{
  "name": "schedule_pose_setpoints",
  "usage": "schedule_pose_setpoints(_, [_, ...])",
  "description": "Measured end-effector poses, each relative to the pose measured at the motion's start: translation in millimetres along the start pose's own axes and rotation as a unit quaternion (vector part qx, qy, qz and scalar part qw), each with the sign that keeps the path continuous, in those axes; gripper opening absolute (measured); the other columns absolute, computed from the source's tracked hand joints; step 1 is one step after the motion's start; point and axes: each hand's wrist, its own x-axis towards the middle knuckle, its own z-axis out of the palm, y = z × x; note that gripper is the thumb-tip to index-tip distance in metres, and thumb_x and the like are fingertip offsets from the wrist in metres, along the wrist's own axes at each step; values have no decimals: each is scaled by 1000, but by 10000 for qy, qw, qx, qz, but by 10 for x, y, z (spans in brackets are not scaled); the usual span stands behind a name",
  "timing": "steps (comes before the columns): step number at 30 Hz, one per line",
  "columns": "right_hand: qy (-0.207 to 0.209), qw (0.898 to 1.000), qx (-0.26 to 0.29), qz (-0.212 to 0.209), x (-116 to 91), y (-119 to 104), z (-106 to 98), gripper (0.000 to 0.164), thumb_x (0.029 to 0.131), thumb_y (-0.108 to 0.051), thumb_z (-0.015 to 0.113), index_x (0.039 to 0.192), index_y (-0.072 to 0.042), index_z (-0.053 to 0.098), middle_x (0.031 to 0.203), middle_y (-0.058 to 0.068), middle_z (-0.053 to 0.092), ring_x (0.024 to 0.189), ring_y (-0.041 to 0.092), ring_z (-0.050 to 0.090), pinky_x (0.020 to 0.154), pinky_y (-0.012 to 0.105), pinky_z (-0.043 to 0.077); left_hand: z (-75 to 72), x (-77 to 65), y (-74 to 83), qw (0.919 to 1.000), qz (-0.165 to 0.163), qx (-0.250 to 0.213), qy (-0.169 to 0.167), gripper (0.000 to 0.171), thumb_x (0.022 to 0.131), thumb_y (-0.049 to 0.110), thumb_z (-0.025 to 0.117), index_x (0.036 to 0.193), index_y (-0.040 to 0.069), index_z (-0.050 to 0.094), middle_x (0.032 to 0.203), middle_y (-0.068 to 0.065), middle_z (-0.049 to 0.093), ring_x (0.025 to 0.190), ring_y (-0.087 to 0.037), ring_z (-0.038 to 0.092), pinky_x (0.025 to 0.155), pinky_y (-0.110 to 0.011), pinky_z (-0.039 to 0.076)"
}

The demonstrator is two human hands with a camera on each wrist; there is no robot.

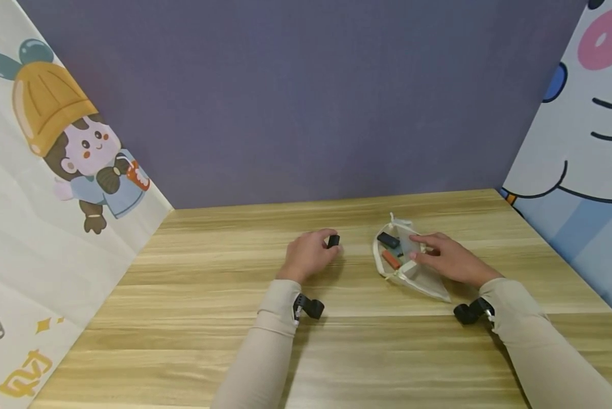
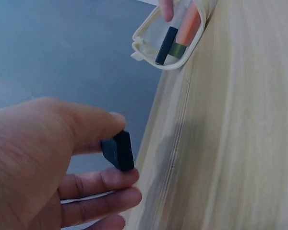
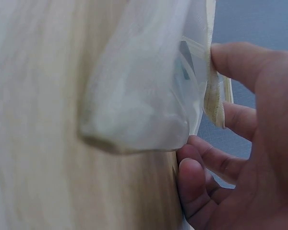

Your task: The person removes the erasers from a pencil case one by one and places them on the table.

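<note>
In the head view my left hand (image 1: pixel 307 257) pinches a small black block (image 1: pixel 334 241) between thumb and fingers, just above the table. Its flat end shows in the left wrist view, but its kind cannot be told. To the right, a pale translucent zip pouch (image 1: pixel 430 283) lies with its mouth open toward the left. My right hand (image 1: pixel 454 262) pinches the pouch's zipped edge (image 3: pixel 213 91) between thumb and finger. Inside the pouch are a black oblong item (image 1: pixel 388 239), an orange stick-like item (image 1: pixel 390 259) and a dark green piece (image 2: pixel 176 50).
Beneath both hands is a wood-grain table (image 1: pixel 183 318). A grey-blue panel (image 1: pixel 306 102) rises along its back edge. Printed cartoon panels stand at the left (image 1: pixel 9 227) and right (image 1: pixel 592 227). Each wrist wears a black camera on a strap.
</note>
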Motion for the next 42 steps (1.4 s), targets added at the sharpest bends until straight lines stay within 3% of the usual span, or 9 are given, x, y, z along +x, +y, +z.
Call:
schedule_pose_setpoints(8, [6,10000,13,18,0,6,4,67,102,-47,55,155,-8,39,146,29,36,123,48,48,94,61,45,-30,-10,-80,9992,-302,267,84,44,96,45,65,138,33,62,120,-1,70,97,-22,65,62,-36,47])
schedule_pose_setpoints(27, [15,10000,-17,37,3,3,23,68,102,-48,55,154,-7,39,145,29,37,122,46,49,93,60,45,-22,-40,-230,9974,-624,312,202,43,95,39,68,138,31,63,125,-5,68,111,-28,63,71,-40,52])
schedule_pose_setpoints(42, [27,10000,-32,43,0,30,11,69,101,-48,55,154,-8,39,146,29,36,122,46,49,92,60,46,-24,-36,-227,9967,-544,475,365,42,94,37,70,135,31,65,128,-8,67,115,-30,62,78,-45,53])
